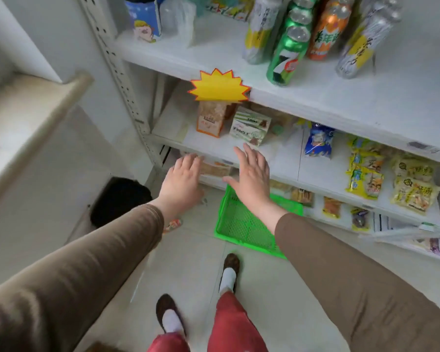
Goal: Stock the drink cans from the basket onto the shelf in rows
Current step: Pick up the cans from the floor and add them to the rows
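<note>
- Nearest the camera, two brown sleeves reach forward over the tiled floor (188, 250), above feet in dark slippers and red trousers.
- The left hand (182, 177) hangs left of the green basket, its grip loose, fingers slightly bent, holding nothing.
- The right hand (252, 174) hovers above the green basket's far edge, its grip spread flat, fingers straight, also holding nothing.
- The green basket (241, 224) sits on the floor against the foot of the shelving; the mesh bottom that shows carries no cans, though the right forearm hides part of it.
- Beyond the basket, the lower shelves hold snack packets and boxes, and a yellow starburst tag (220, 85) hangs off the upper shelf's lip.
- Farthest, up and to the right of the basket, the drink cans stand upright on the upper shelf (366, 97) in rows running front to back: a green 7up can (285, 62) leads one row, an orange can (324, 34) another.
- Judgement: stocking looks finished or nearly so. The basket lies directly below the right hand, which is nearer to it; its long axis runs away from the person.
</note>
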